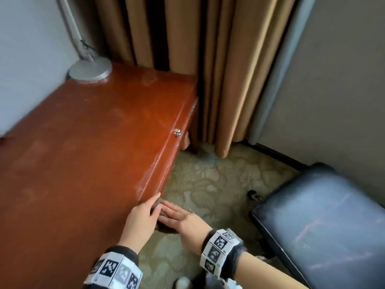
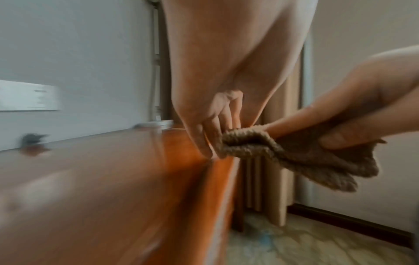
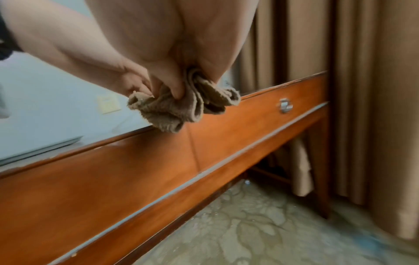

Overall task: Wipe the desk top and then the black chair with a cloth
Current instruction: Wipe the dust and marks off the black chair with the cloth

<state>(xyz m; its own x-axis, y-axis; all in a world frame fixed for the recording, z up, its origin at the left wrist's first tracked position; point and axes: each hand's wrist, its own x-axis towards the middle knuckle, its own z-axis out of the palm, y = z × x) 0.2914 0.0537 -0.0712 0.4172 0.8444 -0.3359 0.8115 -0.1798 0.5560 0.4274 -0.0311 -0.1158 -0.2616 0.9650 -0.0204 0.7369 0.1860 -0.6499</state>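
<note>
A brown cloth [image 1: 156, 203] hangs in the air just off the front edge of the red-brown desk top [image 1: 83, 153]. Both hands hold it. My left hand [image 1: 143, 213] pinches one end [image 2: 223, 143] right at the desk edge. My right hand [image 1: 179, 217] lies over the rest, thumb and fingers pinching the bunched cloth [image 3: 167, 111]. In the left wrist view the cloth [image 2: 301, 161] droops below my right hand [image 2: 340, 132]. The black chair [image 1: 325, 222] stands to the right on the floor, away from both hands.
A grey lamp base [image 1: 90, 69] sits on the desk's far corner by the wall. Tan curtains [image 1: 218, 69] hang behind the desk's right end. A metal drawer knob [image 1: 177, 132] juts from the desk front. Patterned carpet [image 1: 208, 184] lies between desk and chair.
</note>
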